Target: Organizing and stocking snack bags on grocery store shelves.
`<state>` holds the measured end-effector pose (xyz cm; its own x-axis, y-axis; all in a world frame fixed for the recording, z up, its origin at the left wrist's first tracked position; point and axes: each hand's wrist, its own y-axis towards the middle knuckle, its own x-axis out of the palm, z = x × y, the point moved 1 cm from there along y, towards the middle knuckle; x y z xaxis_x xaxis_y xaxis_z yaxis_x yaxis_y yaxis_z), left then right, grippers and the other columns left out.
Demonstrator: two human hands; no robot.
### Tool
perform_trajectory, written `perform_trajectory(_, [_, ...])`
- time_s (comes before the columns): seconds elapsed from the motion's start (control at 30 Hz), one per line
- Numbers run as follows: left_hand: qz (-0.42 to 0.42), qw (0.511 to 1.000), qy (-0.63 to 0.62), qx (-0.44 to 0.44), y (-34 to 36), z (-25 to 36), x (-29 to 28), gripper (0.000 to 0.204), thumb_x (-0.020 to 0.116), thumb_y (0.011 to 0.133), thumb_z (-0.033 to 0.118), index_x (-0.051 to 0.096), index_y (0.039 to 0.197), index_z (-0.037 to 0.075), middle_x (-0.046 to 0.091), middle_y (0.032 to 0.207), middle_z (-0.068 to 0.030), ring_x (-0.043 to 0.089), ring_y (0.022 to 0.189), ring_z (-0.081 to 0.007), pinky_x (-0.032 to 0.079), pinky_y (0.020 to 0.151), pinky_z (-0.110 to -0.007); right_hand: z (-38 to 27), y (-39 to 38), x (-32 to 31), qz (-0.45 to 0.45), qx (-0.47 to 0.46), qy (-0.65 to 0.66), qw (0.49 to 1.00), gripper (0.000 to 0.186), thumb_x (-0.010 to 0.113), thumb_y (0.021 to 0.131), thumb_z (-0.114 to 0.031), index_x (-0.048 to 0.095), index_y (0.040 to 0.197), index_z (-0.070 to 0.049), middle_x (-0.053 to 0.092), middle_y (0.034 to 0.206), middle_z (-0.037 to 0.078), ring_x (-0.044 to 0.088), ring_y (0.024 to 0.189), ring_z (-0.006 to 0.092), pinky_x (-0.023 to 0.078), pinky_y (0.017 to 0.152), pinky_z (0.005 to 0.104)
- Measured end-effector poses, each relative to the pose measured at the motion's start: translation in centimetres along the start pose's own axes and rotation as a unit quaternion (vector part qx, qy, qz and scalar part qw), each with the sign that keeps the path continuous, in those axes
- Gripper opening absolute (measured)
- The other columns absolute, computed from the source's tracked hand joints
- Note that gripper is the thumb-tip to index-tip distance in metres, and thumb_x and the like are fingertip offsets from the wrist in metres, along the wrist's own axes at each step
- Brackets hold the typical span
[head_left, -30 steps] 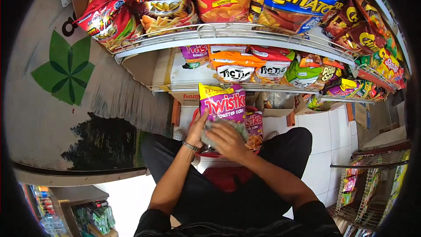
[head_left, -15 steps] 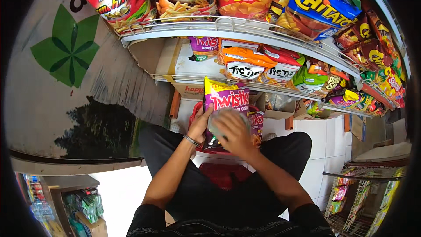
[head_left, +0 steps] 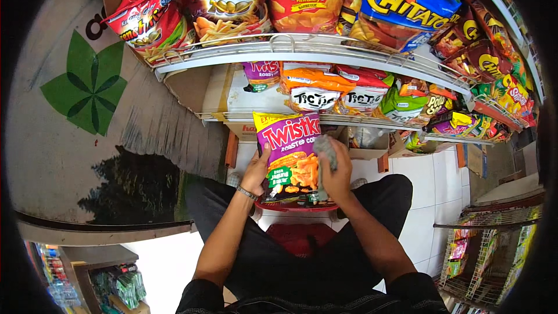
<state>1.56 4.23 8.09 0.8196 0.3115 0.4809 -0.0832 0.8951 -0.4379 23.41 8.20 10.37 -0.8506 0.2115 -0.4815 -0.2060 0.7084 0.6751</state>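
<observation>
A purple snack bag [head_left: 289,160] with a yellow top corner stands upright before me, its front facing me. My left hand [head_left: 254,172] grips its left edge, the thumb lying on the front. In my right hand [head_left: 338,174] is a bunched grey cloth [head_left: 324,149], pressed against the bag's right edge. Under the bag shows the rim of a red basket [head_left: 296,206]; what lies inside is mostly hidden behind the bag.
Ahead is a wire-fronted upper shelf [head_left: 314,45] packed with large snack bags. The lower shelf [head_left: 372,117] holds smaller packs, with cardboard boxes [head_left: 372,145] beneath it. A painted panel [head_left: 139,116] rises at left; a wire rack [head_left: 485,250] stands at right.
My right hand with the cloth has moved from across the bag's front to its right edge, uncovering the front. The bag has come slightly lower and nearer, and the view has shifted.
</observation>
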Motion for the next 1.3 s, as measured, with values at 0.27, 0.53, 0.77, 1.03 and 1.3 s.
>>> perform_trajectory(0.27, [-0.050, 0.993, -0.035, -0.097, -1.0, 0.5, 0.5, 0.058, 0.055, 0.096, 0.050, 0.052, 0.132, 0.006, 0.064, 0.123, -0.0084, 0.064, 0.107, -0.0176, 0.052, 0.092, -0.034, 0.2, 2.3, -1.3, 0.113, 0.229, 0.207, 0.945, 0.036, 0.057, 0.098, -0.017, 0.054, 0.128, 0.003, 0.061, 0.122, 0.015, 0.055, 0.113, 0.0217, 0.041, 0.099, 0.0330])
perform_trajectory(0.53, [-0.051, 0.990, 0.131, 0.011, -1.2, -1.4, 0.6, 0.049, 0.065, 0.094, 0.037, 0.052, 0.131, 0.007, 0.063, 0.119, -0.0066, 0.063, 0.105, -0.0161, 0.052, 0.090, -0.034, -3.1, 1.0, 0.0, -0.043, -0.031, 0.087, 0.995, 0.038, 0.067, 0.081, -0.007, 0.063, 0.118, 0.001, 0.061, 0.122, 0.018, 0.056, 0.118, 0.0339, 0.042, 0.102, 0.0425])
perform_trajectory(0.77, [-0.025, 0.995, 0.093, 0.031, -1.2, -0.4, -0.2, 0.049, 0.066, 0.094, 0.034, 0.052, 0.131, 0.007, 0.064, 0.117, -0.0054, 0.062, 0.103, -0.0153, 0.051, 0.086, -0.029, -6.2, 0.3, 1.3, -0.115, -0.225, -0.053, 0.966, 0.031, 0.063, 0.079, -0.016, 0.069, 0.109, -0.011, 0.064, 0.112, 0.006, 0.056, 0.120, 0.0273, 0.041, 0.103, 0.0457])
perform_trajectory(1.03, [-0.063, 0.994, 0.080, -0.035, -0.3, -0.9, -0.5, 0.074, 0.077, 0.085, 0.022, 0.032, 0.142, 0.007, 0.057, 0.128, -0.0105, 0.058, 0.114, -0.0194, 0.049, 0.096, -0.036, -0.9, 2.6, 0.5, 0.062, 0.108, 0.130, 0.984, 0.032, 0.055, 0.095, -0.010, 0.055, 0.124, 0.004, 0.059, 0.123, 0.016, 0.056, 0.115, 0.0272, 0.041, 0.101, 0.0388])
perform_trajectory(1.3, [-0.071, 0.996, -0.047, -0.039, -0.8, -0.3, 0.2, 0.045, 0.067, 0.093, 0.028, 0.051, 0.128, 0.007, 0.065, 0.115, -0.0089, 0.065, 0.103, -0.0205, 0.055, 0.089, -0.038, 0.3, 1.0, 0.4, -0.019, 0.360, 0.192, 0.913, 0.039, 0.054, 0.100, -0.025, 0.053, 0.127, 0.005, 0.063, 0.120, 0.015, 0.058, 0.110, 0.0198, 0.044, 0.094, 0.0319])
